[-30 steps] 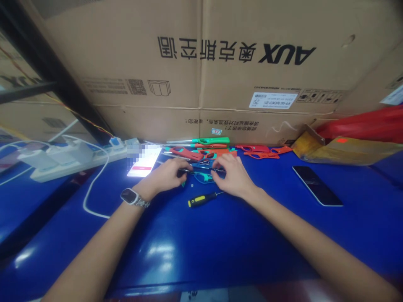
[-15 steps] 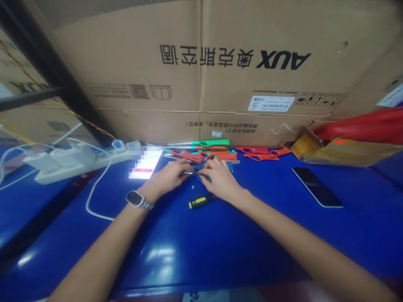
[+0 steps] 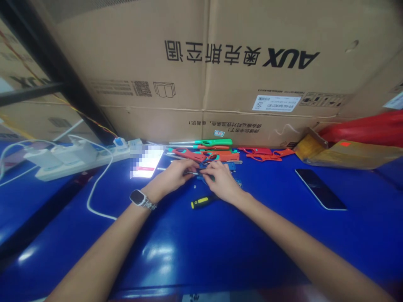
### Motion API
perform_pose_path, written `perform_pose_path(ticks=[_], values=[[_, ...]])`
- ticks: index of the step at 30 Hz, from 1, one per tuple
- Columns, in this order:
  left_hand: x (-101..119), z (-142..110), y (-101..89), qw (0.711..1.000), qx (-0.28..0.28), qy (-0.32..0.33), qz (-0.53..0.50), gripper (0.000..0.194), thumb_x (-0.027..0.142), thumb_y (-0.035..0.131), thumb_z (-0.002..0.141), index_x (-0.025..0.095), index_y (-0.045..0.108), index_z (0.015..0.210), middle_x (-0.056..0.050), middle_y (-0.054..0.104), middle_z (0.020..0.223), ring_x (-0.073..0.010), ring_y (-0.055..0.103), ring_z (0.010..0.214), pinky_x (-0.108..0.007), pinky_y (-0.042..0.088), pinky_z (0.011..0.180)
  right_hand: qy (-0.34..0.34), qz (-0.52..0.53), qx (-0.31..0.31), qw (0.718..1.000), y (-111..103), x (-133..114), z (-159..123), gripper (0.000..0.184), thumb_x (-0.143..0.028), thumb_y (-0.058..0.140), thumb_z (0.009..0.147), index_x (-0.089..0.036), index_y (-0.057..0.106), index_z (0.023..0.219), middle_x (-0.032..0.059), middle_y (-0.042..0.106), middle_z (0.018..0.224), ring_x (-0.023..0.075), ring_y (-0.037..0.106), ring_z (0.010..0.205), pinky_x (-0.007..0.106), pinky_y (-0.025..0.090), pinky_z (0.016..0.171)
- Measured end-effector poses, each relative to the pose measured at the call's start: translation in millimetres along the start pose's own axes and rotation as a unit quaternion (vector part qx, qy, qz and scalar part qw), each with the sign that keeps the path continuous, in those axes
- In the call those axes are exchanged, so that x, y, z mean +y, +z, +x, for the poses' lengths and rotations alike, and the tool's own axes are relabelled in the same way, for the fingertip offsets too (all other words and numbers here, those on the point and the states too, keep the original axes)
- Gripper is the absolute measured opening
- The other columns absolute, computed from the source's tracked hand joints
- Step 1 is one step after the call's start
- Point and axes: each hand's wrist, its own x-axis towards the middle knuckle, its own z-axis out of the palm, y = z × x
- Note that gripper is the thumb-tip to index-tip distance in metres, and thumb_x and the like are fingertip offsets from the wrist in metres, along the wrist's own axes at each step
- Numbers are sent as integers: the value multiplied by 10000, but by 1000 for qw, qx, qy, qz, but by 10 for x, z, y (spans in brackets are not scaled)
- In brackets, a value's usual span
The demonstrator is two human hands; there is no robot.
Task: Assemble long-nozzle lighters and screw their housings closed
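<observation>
A slim metal rod (image 3: 191, 172), pinched in the left hand's (image 3: 172, 176) narrow grip over the blue tabletop (image 3: 204, 247), points sideways toward the right hand (image 3: 222, 178), just beside; what those curled fingers hold cannot be told.

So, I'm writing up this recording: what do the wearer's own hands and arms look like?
The left hand and right hand are gloveless, with no sleeves in view. A watch with a dark, rounded face, pale case and mottled band circles the left wrist; nothing shows on the right.
</observation>
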Motion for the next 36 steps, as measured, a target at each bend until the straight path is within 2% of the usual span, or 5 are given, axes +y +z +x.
perform_pose_path(ticks=[8, 19, 26, 31, 36], values=[[39, -20, -31, 999, 23, 5, -46, 144, 218, 633, 851, 175, 671, 983, -59, 747, 934, -192, 699, 840, -335, 572, 807, 12, 41, 42, 998, 20, 65, -2, 108, -167, 647, 878, -211, 744, 862, 34, 696, 900, 199, 596, 914, 365, 347, 821], [109, -20, 31, 995, 35, -4, -94, 73, 198, 652, 842, 169, 678, 904, -54, 734, 880, -179, 690, 801, -320, 569, 774, 8, 92, 66, 994, 78, 3, -29, 126, -163, 612, 886, -214, 694, 804, 21, 694, 875, 197, 605, 893, 358, 363, 828], [98, -35, 47, 998, 27, 15, -52, 90, 153, 652, 847, 168, 654, 936, -46, 714, 901, -177, 678, 823, -307, 552, 781, 8, 52, 43, 998, 65, -8, -61, 103, -165, 618, 887, -206, 696, 833, 21, 692, 888, 207, 590, 912, 366, 329, 824], [69, -36, 56, 997, 32, 73, 15, 83, 150, 611, 893, 178, 631, 969, -58, 641, 1023, -184, 639, 927, -310, 525, 817, 2, 20, 55, 998, 28, -21, -82, 76, -221, 694, 850, -215, 696, 926, 39, 655, 969, 235, 556, 1001, 365, 332, 840], [63, -45, 84, 995, 33, 95, 17, 89, 144, 577, 918, 185, 616, 987, -47, 611, 1039, -173, 619, 947, -300, 512, 836, 1, 31, 69, 997, 36, -10, -77, 57, -225, 711, 847, -215, 667, 881, 20, 660, 938, 228, 560, 979, 356, 324, 838]])
